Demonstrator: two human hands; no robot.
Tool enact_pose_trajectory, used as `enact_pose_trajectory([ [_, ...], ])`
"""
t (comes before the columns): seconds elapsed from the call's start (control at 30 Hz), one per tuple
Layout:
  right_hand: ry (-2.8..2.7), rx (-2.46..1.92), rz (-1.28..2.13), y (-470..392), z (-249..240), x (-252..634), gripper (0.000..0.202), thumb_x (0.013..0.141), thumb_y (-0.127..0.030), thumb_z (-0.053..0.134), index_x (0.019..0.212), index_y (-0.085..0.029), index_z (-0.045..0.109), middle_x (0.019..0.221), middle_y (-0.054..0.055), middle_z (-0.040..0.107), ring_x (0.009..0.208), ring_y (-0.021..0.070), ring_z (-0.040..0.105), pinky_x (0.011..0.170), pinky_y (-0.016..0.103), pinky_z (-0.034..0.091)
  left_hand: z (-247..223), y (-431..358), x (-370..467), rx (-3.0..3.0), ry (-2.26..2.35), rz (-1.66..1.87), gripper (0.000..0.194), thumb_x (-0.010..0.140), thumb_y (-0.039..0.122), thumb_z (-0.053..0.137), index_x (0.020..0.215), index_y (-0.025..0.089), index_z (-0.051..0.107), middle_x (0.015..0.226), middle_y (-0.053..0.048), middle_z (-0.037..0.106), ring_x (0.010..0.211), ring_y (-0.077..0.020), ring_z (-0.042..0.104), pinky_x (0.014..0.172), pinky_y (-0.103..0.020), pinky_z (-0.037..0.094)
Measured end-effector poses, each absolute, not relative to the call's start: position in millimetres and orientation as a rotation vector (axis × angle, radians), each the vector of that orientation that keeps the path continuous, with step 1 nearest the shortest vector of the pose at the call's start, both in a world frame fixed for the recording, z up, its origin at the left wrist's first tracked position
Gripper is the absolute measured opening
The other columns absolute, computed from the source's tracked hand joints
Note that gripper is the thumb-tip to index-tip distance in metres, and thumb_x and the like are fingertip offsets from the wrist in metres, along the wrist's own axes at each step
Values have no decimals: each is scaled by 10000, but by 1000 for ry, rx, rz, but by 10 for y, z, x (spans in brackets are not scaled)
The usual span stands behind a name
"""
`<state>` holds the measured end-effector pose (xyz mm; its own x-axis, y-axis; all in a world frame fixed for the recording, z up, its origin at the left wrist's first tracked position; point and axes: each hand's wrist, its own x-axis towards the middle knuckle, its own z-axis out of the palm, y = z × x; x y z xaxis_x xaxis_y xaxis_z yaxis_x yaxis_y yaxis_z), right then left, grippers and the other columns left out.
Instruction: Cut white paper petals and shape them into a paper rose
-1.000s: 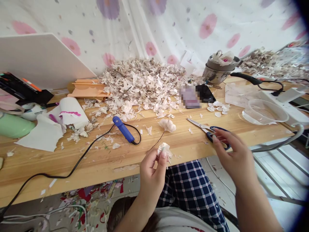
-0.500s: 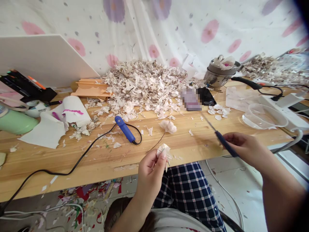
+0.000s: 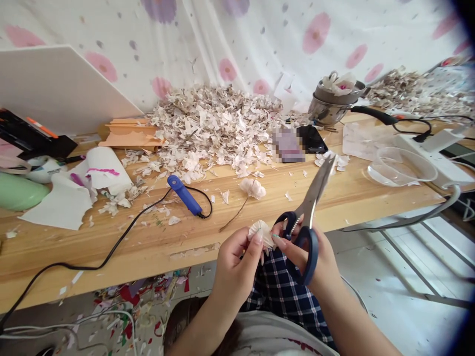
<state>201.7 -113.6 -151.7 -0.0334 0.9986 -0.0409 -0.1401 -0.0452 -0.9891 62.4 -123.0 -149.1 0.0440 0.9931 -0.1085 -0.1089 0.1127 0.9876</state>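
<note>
"What's at that table?"

"Two bare hands — the right hand and left hand, both gripping."

"Gripping what?"

"Right has dark-handled scissors, pointed forward; left pinches white paper petals — near the table's front edge."

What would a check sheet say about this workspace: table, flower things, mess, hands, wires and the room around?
Table: wooden, paper bits scattered on top.
Flower things: pale petals and scissors in hand; one stemmed flower lies on the table.
Mess: a big heap of scraps, a blue tool, a pot.
Hands: left hand pinches the petals; right hand holds the scissors close by.
Wires: black cord runs from the blue tool.
Room: flowery curtain behind, colourful floor scraps below.
</note>
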Motion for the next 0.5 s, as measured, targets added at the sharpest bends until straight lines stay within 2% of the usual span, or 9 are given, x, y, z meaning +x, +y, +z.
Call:
enact_pose_trajectory([
  [0.37, -1161, -1106, 1318, -1169, -1534, 2012, 255, 777, -279, 721, 856, -243, 481, 846, 15, 696, 720, 152, 638, 652, 284, 537, -1616, -1211, 546, 1148, 1174, 1072, 409, 883, 506, 533, 642, 177, 501, 603, 24, 400, 580, -111, 364, 550, -242, 294],
  [0.5, -1183, -1109, 1276, -1165, -1538, 2016, 260, 772, -302, 721, 852, -245, 481, 823, 11, 692, 703, 155, 638, 657, 291, 541, -1622, -1203, 516, 1169, 1182, 1051, 418, 875, 517, 535, 632, 179, 498, 589, 24, 402, 568, -114, 365, 539, -246, 286],
])
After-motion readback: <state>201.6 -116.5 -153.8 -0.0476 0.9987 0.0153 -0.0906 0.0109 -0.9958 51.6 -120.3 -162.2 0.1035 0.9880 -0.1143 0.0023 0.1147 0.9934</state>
